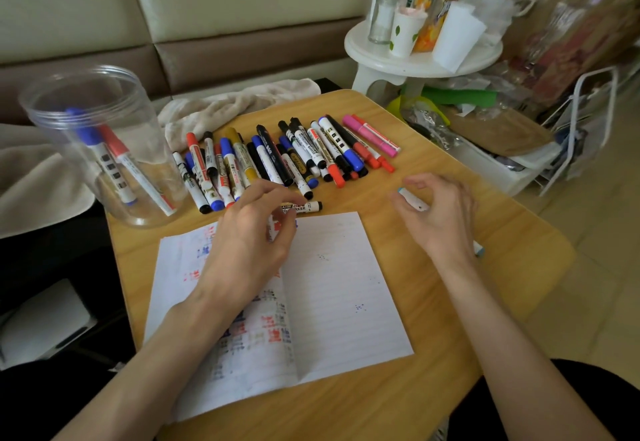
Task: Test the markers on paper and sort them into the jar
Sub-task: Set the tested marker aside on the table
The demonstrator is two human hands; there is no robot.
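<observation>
Jar (145, 149): 2 markers sorted, row of markers (277, 156) untested; left hand (249, 232) pinches black-capped marker (308, 206), right hand (440, 219) curls round pale-blue marker (408, 198), above scribbled paper (346, 284).

Occlusion and blur notes, head view.
Left hand (249, 232) covered part of the scribbles on the paper (346, 284) and one end of the black-capped marker (306, 206); grip couldn't be told. Right hand (440, 219), motion-blurred, hid most of the white marker (410, 199) it held. Print on the marker pile (277, 156) was too small to read. Shelf clutter (554, 42) was smeared. Forearms ran off the bottom edge.
</observation>
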